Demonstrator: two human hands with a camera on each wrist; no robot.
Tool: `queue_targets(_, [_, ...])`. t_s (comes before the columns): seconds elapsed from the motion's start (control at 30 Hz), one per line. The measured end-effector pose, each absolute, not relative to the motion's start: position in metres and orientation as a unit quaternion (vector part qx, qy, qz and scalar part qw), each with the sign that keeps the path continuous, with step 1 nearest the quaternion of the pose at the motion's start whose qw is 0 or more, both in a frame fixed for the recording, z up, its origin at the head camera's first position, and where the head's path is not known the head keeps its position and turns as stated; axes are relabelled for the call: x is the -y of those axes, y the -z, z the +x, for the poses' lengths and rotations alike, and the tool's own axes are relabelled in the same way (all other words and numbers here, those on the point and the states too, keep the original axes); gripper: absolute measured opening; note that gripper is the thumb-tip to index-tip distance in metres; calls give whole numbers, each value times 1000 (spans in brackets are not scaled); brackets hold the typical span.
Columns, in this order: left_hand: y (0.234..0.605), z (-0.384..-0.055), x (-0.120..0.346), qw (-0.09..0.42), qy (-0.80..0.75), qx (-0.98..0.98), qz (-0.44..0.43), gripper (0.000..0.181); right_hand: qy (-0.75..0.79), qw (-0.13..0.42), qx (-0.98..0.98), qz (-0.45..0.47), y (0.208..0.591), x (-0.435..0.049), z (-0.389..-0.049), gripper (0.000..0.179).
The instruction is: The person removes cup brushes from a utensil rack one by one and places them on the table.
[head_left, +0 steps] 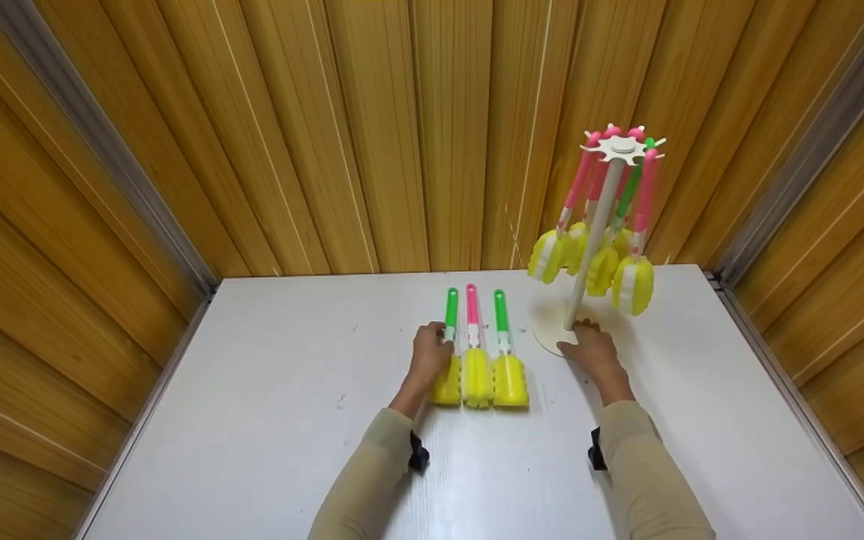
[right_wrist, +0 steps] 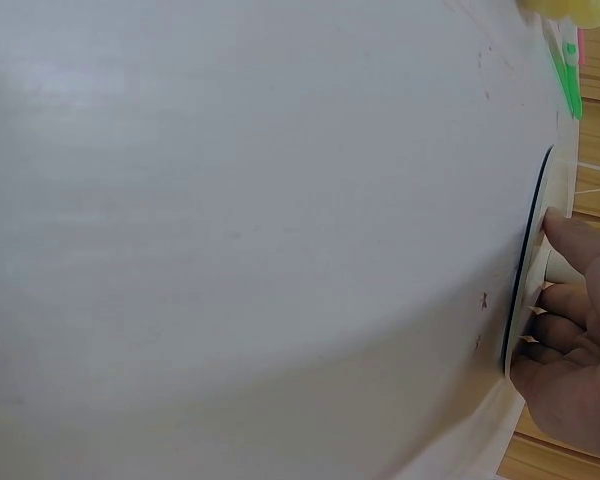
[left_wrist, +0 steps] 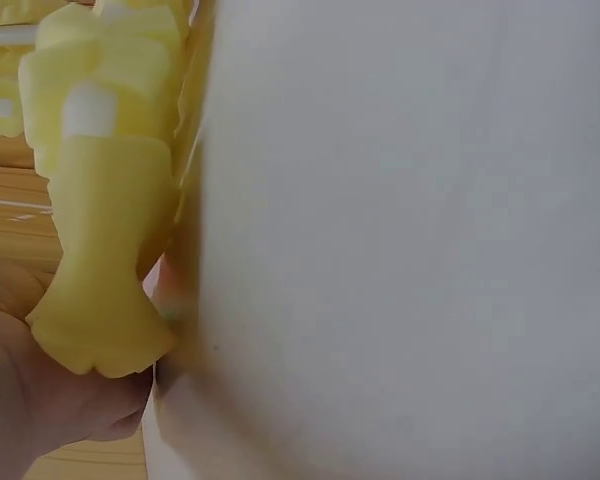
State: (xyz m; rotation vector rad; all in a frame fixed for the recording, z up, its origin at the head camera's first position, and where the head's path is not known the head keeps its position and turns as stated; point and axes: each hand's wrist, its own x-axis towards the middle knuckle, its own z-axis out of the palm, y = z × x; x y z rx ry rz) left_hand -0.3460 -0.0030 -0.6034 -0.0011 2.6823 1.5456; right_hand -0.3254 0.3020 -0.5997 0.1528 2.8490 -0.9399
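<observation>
My left hand (head_left: 430,352) grips the neck of the leftmost cleaning brush, which has a green handle (head_left: 451,306) and a yellow sponge head (head_left: 445,384). In the left wrist view that sponge head (left_wrist: 110,240) partly covers the hand (left_wrist: 40,370). To its right lie a pink-handled sponge brush (head_left: 478,375) and another green-handled sponge brush (head_left: 510,381), side by side on the table. My right hand (head_left: 593,351) rests on the round base (head_left: 548,322) of a white rack, beside its pole (head_left: 597,232). The right wrist view shows the thumb (right_wrist: 572,236) and bent fingers on that base.
From the rack's notched top (head_left: 622,148) hang several sponge brushes (head_left: 633,285), most with pink handles and one with a green handle. The white table (head_left: 289,390) meets wood-patterned walls (head_left: 379,135) at the back and sides.
</observation>
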Motion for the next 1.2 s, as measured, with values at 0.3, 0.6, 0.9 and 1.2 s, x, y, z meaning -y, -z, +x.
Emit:
queue_targets(0.3, [591, -341, -3, 10, -439, -898, 23, 41, 312, 80, -945, 58, 599, -302, -326, 59])
queue_targets(0.6, [575, -340, -14, 27, -435, -900, 32, 40, 307, 70, -948, 48, 596, -300, -323, 57])
queue_targets(0.9, [555, -336, -24, 30, -470, -879, 77, 37, 307, 58, -949, 42, 598, -301, -324, 54])
queue_targets(1.2, [520, -342, -53, 1, -487, -859, 157, 37, 310, 66, -947, 53, 597, -300, -324, 54])
